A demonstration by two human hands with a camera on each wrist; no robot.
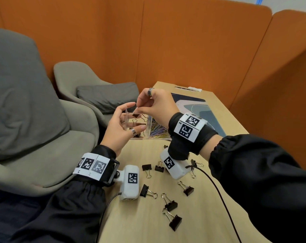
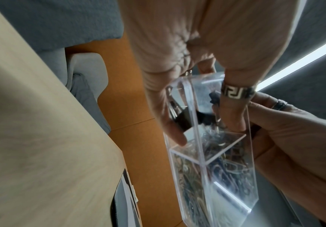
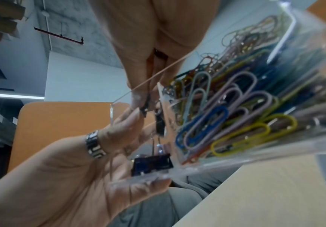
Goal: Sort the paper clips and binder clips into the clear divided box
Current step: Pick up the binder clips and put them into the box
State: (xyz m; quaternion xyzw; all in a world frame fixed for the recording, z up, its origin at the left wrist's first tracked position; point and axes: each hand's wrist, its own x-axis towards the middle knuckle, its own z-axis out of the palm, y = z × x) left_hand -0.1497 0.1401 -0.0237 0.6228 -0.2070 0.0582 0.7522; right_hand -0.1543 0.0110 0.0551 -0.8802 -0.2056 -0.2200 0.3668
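My left hand point(image 1: 129, 118) grips the clear divided box point(image 1: 149, 128) by its left end, thumb on the near wall and fingers on the far wall, holding it tilted at the table's left edge. Coloured paper clips point(image 3: 226, 116) fill the right-hand compartments, and black binder clips point(image 3: 151, 164) lie in the left one. Over that left compartment my right hand point(image 1: 137, 106) pinches a small black binder clip point(image 1: 135, 115) between thumb and forefinger. The left wrist view shows the box point(image 2: 206, 153) from below, with my left hand point(image 2: 204, 126) around it.
Several loose black binder clips point(image 1: 175, 221) lie scattered on the wooden table point(image 1: 140, 225) in front of me. A black cable point(image 1: 218, 193) runs across the table's right side. A printed mat point(image 1: 197, 106) lies behind the box. Grey armchairs point(image 1: 43, 137) stand to the left.
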